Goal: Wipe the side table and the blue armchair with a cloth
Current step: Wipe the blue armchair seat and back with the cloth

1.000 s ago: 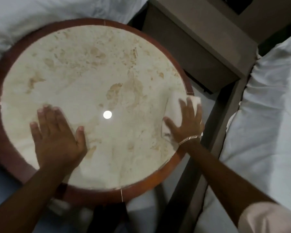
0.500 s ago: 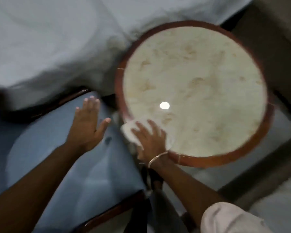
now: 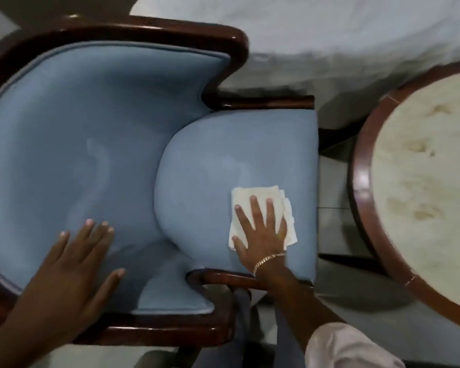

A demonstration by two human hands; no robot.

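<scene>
The blue armchair (image 3: 96, 144) with a dark wooden frame fills the left and centre of the view, seen from above. A folded white cloth (image 3: 252, 193) lies on its seat cushion, and my right hand (image 3: 260, 229) presses flat on the cloth with fingers spread. My left hand (image 3: 75, 261) rests flat and empty on the padded inner back near the left armrest. The round side table (image 3: 359, 181), cream stone top in a reddish wood rim, stands at the right edge, partly cut off.
A bed with white sheets (image 3: 329, 35) runs along the top, close to the chair's arm and the table. A narrow strip of pale floor (image 3: 332, 227) separates the chair's front edge from the table. My legs show at the bottom.
The view swung left from the table to the armchair. My right hand carried the cloth off the tabletop onto the seat cushion. My left hand shifted from the table to the chair's padding.
</scene>
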